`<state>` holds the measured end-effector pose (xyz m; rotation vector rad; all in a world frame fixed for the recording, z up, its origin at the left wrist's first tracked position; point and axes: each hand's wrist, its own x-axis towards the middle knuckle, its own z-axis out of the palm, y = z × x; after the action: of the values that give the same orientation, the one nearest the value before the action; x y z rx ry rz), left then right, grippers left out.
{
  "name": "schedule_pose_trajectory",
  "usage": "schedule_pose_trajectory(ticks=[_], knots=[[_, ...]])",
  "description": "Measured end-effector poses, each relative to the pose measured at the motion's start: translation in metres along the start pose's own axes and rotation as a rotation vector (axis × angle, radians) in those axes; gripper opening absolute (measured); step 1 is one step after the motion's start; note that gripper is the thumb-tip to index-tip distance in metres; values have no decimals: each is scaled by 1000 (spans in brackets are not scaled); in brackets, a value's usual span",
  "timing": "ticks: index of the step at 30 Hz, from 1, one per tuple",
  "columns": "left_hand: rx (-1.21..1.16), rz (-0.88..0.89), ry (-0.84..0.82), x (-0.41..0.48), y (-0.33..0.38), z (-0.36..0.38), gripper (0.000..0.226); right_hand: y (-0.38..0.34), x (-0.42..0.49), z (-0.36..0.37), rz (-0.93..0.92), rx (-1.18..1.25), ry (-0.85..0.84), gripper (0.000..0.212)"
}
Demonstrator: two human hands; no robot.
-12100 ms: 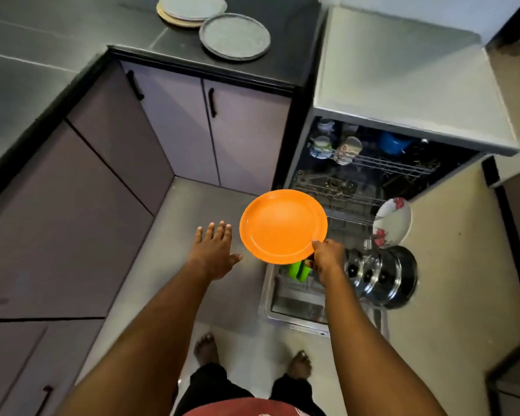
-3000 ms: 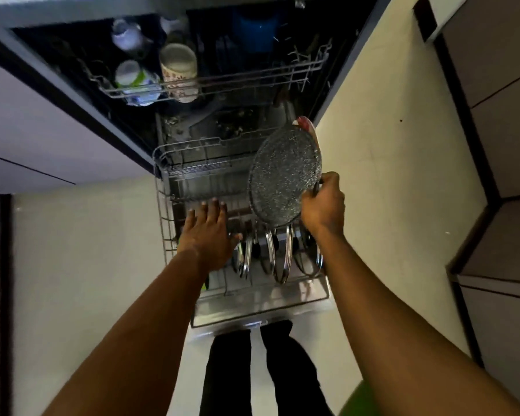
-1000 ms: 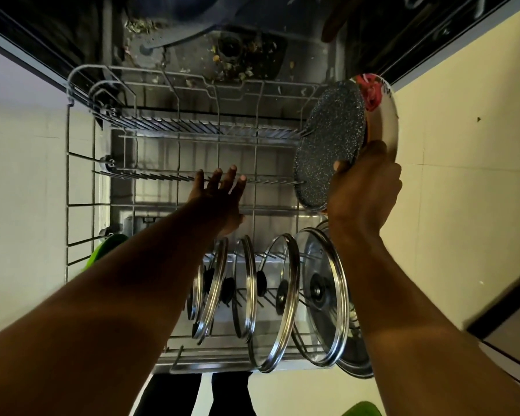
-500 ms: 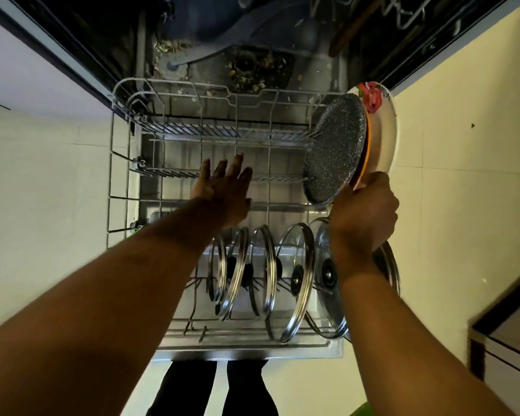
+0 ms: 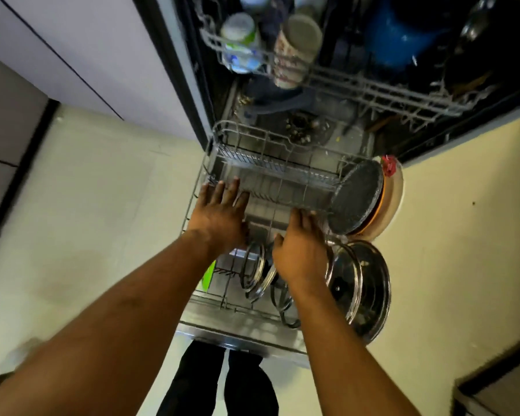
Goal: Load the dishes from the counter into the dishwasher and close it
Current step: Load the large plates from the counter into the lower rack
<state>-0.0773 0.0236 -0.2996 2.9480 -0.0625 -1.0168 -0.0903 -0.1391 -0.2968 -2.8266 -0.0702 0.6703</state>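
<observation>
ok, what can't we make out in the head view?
Head view:
- orange plate: only a rim sliver shows, behind the speckled plate.
- lids: some are covered by the right hand.
- green item: mostly behind the left arm.
- upper rack contents: blurred, cut off by the top edge.

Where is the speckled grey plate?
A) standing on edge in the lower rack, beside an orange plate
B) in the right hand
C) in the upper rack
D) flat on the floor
A: the grey plate stands on edge in the lower rack, against the orange plate.
</observation>
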Motion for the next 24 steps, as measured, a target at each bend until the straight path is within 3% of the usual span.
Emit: schedule_pose_trajectory(ticks=[8, 14, 24], knots=[[24, -154, 107, -130, -62, -102, 67, -113, -55, -100, -260, 50, 8, 68], [8, -324, 265, -216, -111, -185, 67, -205, -94, -182, -476, 6, 150, 66], [45, -437, 570, -320, -220, -274, 69, -362, -140, -275, -730, -112, 384, 68]])
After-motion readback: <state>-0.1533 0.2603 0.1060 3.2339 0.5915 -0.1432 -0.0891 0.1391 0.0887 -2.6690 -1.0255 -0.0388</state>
